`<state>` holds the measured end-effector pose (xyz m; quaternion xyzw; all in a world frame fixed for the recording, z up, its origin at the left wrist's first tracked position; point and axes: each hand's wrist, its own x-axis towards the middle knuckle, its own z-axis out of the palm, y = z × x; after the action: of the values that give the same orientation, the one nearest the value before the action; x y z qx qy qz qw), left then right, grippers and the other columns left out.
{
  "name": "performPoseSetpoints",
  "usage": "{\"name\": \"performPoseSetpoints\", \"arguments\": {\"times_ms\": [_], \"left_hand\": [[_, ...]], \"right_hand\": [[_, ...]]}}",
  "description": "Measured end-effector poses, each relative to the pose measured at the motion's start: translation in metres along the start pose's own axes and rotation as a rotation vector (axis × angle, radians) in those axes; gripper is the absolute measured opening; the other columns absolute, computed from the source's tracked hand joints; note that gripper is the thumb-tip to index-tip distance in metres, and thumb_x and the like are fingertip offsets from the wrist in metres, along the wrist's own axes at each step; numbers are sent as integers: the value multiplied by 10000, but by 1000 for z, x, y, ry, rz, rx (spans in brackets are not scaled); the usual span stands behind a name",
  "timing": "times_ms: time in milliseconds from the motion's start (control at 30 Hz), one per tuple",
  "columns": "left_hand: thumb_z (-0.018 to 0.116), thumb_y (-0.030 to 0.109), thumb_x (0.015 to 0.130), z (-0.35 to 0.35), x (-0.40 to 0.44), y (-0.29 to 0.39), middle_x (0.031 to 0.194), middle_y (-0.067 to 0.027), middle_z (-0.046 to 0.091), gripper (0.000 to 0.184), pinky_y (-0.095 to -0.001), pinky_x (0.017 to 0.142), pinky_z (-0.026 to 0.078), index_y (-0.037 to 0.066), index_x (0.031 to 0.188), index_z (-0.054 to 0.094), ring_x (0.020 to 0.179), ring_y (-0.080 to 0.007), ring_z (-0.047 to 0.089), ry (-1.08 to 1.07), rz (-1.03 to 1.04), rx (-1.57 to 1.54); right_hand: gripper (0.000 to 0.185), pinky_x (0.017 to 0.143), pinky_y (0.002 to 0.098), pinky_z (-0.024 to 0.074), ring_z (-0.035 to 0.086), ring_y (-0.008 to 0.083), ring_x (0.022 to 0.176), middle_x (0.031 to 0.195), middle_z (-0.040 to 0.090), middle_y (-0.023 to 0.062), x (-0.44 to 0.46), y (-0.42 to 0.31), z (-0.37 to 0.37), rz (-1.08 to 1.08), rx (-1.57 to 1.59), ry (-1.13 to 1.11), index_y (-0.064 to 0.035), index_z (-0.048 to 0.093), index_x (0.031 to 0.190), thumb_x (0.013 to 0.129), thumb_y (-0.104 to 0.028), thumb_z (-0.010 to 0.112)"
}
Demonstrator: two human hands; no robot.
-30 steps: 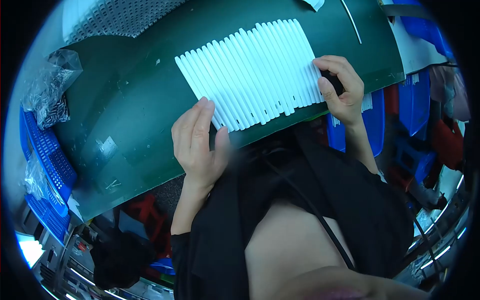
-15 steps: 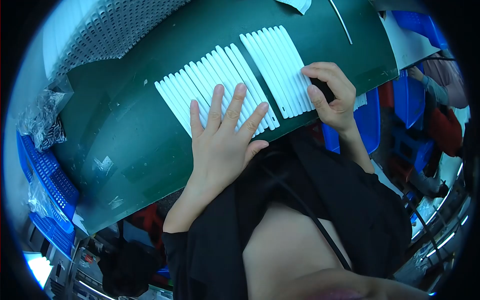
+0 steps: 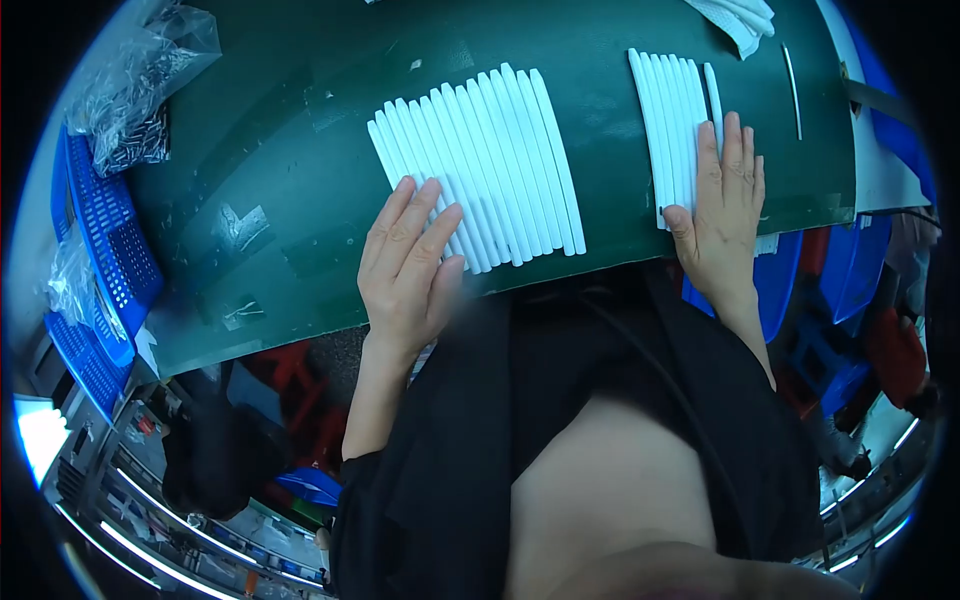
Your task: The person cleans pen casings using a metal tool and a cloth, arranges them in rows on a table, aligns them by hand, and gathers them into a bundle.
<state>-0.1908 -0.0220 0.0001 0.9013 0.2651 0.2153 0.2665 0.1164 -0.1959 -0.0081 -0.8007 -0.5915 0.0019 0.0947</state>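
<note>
Several slim white sticks (image 3: 500,165) lie side by side in a wide group on the green table (image 3: 290,200). My left hand (image 3: 408,265) rests at this group's lower left edge, fingers spread over the sticks' near ends. A narrower group of white sticks (image 3: 670,130) lies to the right, across a gap of bare green surface. My right hand (image 3: 725,205) lies with its fingers stretched out along that group's right side, over the lower part of one slightly separate stick (image 3: 712,85).
At the left are a plastic bag of small metal parts (image 3: 140,120) and blue perforated baskets (image 3: 115,235). A white cloth (image 3: 738,22) and a thin rod (image 3: 792,90) lie at the upper right. Blue bins (image 3: 855,265) stand beyond the table's right edge.
The narrower group has moved right, widening the gap between the groups. My left hand has drawn back to the wide group's left edge. My right hand has moved right and its fingers have straightened.
</note>
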Motion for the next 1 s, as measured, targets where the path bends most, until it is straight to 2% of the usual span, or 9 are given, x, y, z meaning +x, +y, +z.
{"name": "performPoseSetpoints", "arguments": {"times_ms": [67, 167, 267, 367, 467, 567, 667, 767, 1000], "left_hand": [[606, 173, 983, 2, 0, -2, 1353, -210, 665, 322, -493, 1116, 442, -22, 1212, 721, 1347, -434, 565, 23, 13, -22], [590, 192, 1003, -1, 1, -2, 1347, -207, 669, 324, -491, 1113, 440, -23, 1207, 724, 1354, -430, 558, -3, 11, -22], [743, -5, 704, -2, 1, -4, 1353, -168, 671, 479, -471, 1082, 471, 49, 1180, 749, 1344, -394, 572, -1, 13, -27], [712, -19, 720, -1, 0, -5, 1343, -165, 678, 469, -464, 1083, 462, 49, 1183, 750, 1350, -394, 568, -2, 1, -47], [685, -4, 782, -4, -2, -7, 1391, -205, 636, 460, -462, 1076, 457, 24, 1240, 719, 1345, -405, 557, -36, 18, -39], [642, 41, 893, -11, 0, 0, 1465, -239, 555, 447, -443, 1058, 467, -8, 1337, 646, 1347, -403, 533, 112, -51, -85], [598, 128, 1023, -23, 12, 18, 1400, -189, 529, 540, -347, 924, 513, -37, 1510, 432, 1182, -243, 571, 153, -626, -463], [612, 110, 1022, -31, 34, 19, 1331, -163, 558, 591, -316, 881, 510, -46, 1540, 372, 1061, -159, 573, 51, -794, -542], [583, 133, 1052, -17, 42, 9, 1245, -136, 612, 597, -301, 879, 534, -82, 1545, 326, 1010, -142, 612, 9, -780, -650]], "right_hand": [[870, 1199, 644, 187, 289, 469, 1513, 1630, 323, 273, 5, -24, -3, -8, -30, -48, -26, 385, 1578, 1011, -686, 376], [835, 1192, 664, 178, 290, 427, 1527, 1636, 332, 245, 17, -54, -12, -95, 8, -142, -60, 420, 1569, 1005, -675, 399], [653, 1167, 597, 276, 458, 395, 1420, 1513, 508, 206, 27, -58, -9, -137, 169, 60, -43, 562, 1450, 1027, -536, 502], [423, 1033, 449, 426, 621, 345, 1185, 1265, 670, 156, 34, -36, 8, -49, 235, 380, -24, 671, 1279, 1005, -342, 625], [378, 985, 431, 436, 630, 310, 1097, 1183, 683, 146, 30, -31, 4, 99, 351, 302, -22, 675, 1251, 986, -290, 658], [461, 851, 398, 497, 645, 276, 950, 1047, 668, 120, 35, -47, 1, 140, 357, 273, -9, 674, 1215, 897, -329, 767], [665, 716, 367, 549, 670, 264, 857, 959, 624, 107, 45, -63, -2, 167, 277, 226, 13, 655, 1221, 782, -445, 853], [786, 637, 365, 575, 678, 257, 816, 977, 600, 117, 52, -80, 3, 164, 308, 233, 28, 644, 1218, 716, -531, 874], [844, 642, 386, 584, 686, 272, 854, 1008, 585, 136, 59, -84, 1, 294, 196, 229, 19, 628, 1219, 693, -595, 871]]}}
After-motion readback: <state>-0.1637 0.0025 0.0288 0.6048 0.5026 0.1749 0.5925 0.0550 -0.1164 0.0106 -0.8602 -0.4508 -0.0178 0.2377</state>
